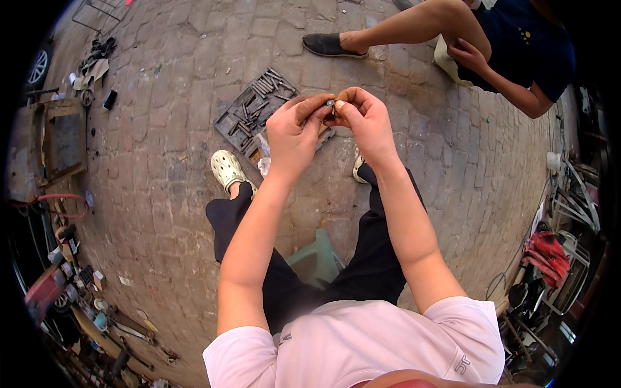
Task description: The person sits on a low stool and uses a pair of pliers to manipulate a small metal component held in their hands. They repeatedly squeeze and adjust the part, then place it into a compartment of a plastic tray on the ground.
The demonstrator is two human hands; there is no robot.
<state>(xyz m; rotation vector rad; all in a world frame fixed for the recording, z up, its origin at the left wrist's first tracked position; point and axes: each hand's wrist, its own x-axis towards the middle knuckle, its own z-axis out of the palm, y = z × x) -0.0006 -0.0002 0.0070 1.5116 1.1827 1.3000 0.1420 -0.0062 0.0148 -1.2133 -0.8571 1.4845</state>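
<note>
Both arms reach forward, and the fingertips meet over a dark tool case on the ground. My left hand (293, 132) is closed in a pinch, and my right hand (367, 123) pinches from the other side. Between them sits a small metal piece (330, 103) with a shiny round end; its kind is too small to tell, and the fingers cover most of it. Beneath and beyond my left hand lies the open tool case (228, 123), with several dark metal cylindrical pieces (264, 84) in it. A crumpled clear plastic bag (263, 163) rests at its near edge.
A person (524, 52) in dark clothes sits at the far right, one leg stretched toward the case. I sit on a pale green plastic stool (317, 258) on brick paving. Tools and clutter (97, 310) line the left; a red cloth (546, 258) and metal frames lie right.
</note>
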